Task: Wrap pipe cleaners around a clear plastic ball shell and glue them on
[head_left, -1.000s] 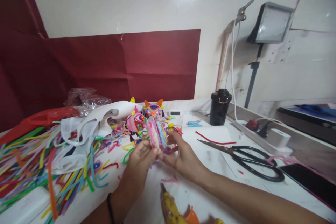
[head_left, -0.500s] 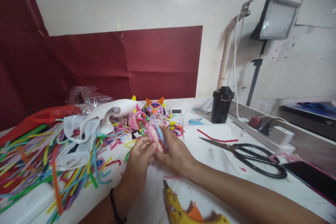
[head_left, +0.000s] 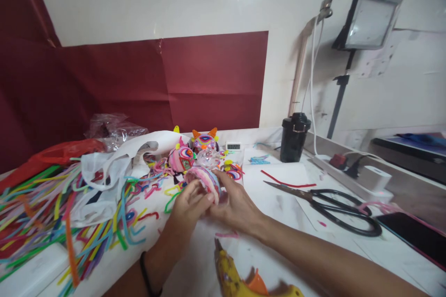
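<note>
Item: striped ball (head_left: 205, 181), mid-table | Hold: left hand (head_left: 190, 209) and right hand (head_left: 235, 204), fingers clamped round it | Risk: glue gun (head_left: 240, 283) at near edge, nozzle could burn a wrist; loose strips may peel.

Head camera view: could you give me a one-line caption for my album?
Both hands, left hand and right hand, cup a pipe-cleaner-wrapped ball beside black scissors and a yellow glue gun.
</note>
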Tool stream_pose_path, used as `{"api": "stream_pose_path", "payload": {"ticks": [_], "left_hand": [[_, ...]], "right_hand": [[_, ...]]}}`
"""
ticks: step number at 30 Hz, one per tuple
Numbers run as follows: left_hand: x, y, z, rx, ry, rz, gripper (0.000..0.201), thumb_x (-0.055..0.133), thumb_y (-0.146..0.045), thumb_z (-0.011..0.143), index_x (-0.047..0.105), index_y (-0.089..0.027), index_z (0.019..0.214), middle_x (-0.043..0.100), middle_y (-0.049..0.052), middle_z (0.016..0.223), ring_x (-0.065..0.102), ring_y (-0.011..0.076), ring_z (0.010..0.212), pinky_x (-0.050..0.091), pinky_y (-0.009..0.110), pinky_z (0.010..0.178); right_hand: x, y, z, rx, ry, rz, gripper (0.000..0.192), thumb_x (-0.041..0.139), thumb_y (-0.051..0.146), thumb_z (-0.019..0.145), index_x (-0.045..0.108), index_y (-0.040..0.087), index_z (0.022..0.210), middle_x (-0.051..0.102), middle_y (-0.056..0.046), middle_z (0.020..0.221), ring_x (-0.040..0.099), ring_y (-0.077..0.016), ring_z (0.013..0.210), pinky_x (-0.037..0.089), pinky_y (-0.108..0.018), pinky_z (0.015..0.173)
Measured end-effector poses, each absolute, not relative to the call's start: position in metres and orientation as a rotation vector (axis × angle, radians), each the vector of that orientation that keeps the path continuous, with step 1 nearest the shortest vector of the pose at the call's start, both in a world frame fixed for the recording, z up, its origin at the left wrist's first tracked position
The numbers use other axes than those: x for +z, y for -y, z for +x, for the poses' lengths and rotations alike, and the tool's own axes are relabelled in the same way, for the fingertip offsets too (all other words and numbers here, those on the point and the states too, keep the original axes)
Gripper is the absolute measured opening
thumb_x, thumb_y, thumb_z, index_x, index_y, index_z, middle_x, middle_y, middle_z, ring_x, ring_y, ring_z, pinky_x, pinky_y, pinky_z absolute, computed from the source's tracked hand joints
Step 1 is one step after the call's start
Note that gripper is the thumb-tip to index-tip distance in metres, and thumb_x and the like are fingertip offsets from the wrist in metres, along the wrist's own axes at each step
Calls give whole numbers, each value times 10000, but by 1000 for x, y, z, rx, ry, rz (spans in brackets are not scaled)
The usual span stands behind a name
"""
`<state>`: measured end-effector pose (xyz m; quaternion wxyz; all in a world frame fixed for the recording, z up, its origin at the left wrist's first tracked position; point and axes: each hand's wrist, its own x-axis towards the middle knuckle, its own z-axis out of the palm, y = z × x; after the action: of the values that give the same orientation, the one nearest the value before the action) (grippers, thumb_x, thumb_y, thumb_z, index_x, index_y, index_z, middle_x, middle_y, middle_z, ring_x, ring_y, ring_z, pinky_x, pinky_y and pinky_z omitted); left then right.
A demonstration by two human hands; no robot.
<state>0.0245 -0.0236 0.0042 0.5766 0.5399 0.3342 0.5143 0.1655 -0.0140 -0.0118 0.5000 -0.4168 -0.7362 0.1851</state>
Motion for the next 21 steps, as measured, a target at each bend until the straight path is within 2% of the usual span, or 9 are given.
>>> {"api": "stream_pose_path", "payload": {"ticks": [6,8,12,16,21], "left_hand": [[2,22,23,1156,-746,1375,330,702,-291,768,620,-205,1076,653,71,1195,600,250,1125,529,286,852],[2,23,23,1132,-735,1381,332,698,-298,775,616,-214,1085,647,72,1205,603,259,1124,545,291,822],[0,22,24,1127,-782,1336,412,738,-310,727,609,-222,1109,640,85,1223,594,292,1152,571,298,768],[-4,18,25,1167,-851,1313,528,785,-317,666,589,-212,1145,618,114,1264,563,316,1201,577,293,775],[-8,14,26,1160,-898,1421,646,832,-381,580,591,-234,1161,603,112,1303,567,346,1193,603,330,776]], "right_hand": [[-12,20,165,355,1851,-1070,676,594,159,743,368,58,1372,531,-245,1329,516,-332,1232,447,-505,993],[-13,20,165,325,1852,-1062,646,544,106,765,354,65,1381,527,-242,1338,499,-323,1254,448,-513,993],[-12,16,166,280,1817,-1110,679,466,-24,698,383,86,1363,574,-218,1291,537,-307,1217,468,-510,972],[-9,11,169,227,1804,-1153,639,463,-34,687,440,70,1317,611,-216,1241,566,-302,1184,456,-483,994],[1,8,178,163,1797,-1221,607,457,-11,724,418,73,1324,602,-205,1260,574,-282,1172,463,-436,985]]}}
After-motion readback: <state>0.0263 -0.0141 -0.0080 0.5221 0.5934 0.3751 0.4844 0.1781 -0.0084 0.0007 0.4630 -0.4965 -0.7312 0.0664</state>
